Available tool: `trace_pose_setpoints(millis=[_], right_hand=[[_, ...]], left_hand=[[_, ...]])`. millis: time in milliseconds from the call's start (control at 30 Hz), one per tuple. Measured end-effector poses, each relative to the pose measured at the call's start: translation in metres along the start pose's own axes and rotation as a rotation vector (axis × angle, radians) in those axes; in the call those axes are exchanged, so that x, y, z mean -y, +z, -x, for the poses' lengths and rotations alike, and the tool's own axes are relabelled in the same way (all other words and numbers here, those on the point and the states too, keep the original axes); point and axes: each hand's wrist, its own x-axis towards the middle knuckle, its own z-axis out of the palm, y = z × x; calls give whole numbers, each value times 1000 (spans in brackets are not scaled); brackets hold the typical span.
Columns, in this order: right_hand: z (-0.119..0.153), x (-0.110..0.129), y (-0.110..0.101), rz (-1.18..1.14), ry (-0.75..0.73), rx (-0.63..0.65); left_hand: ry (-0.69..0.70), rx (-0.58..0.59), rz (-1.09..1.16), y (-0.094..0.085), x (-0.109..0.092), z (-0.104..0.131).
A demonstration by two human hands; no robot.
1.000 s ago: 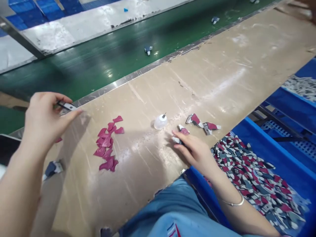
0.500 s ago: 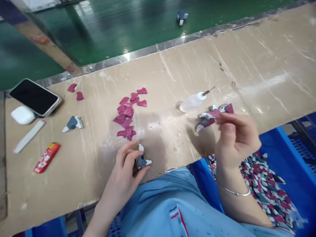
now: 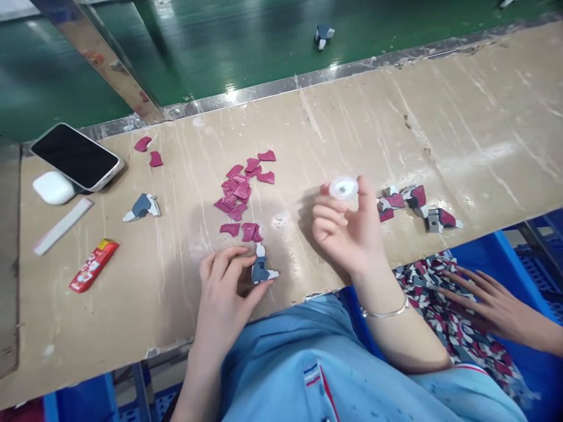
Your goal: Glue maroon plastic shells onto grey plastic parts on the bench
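Note:
My left hand (image 3: 231, 278) rests at the table's front, thumb and fingers closed around a small grey-and-white plastic part (image 3: 261, 269). My right hand (image 3: 345, 231) is raised over the table, gripping a translucent white squeeze bottle (image 3: 344, 187) whose round end faces me; its thin tip is hidden from view. Just beyond my left hand lies a loose pile of flat maroon pieces (image 3: 237, 190). To the right of my right hand sit several grey, white and maroon assembled parts (image 3: 413, 199).
Another person's hand (image 3: 497, 305) reaches into a blue bin (image 3: 519, 264) of parts at the right. At left lie a phone (image 3: 77, 155), a white case (image 3: 53, 188), a pale strip (image 3: 64, 225), a red packet (image 3: 94, 265) and another grey-white part (image 3: 143, 207). Beyond runs a green surface (image 3: 246, 47).
My right hand has let go of a part among the assembled ones and moved left, picking up the bottle. Another person's hand has appeared over the bin. My left hand keeps its hold.

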Motion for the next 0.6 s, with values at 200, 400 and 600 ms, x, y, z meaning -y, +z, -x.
trace_pose_setpoints(millis=[200,400,600], right_hand=[[36,-33,35,279,-254,-189],[50,-55,8,649,-556,-183],[50,-51,11,801,-728,-90]], left_hand=[[-288,-56,383,5,-14,-4],[-460,-86,546,11,-22,-12],[-431,-93,530,10,-23,-11]])
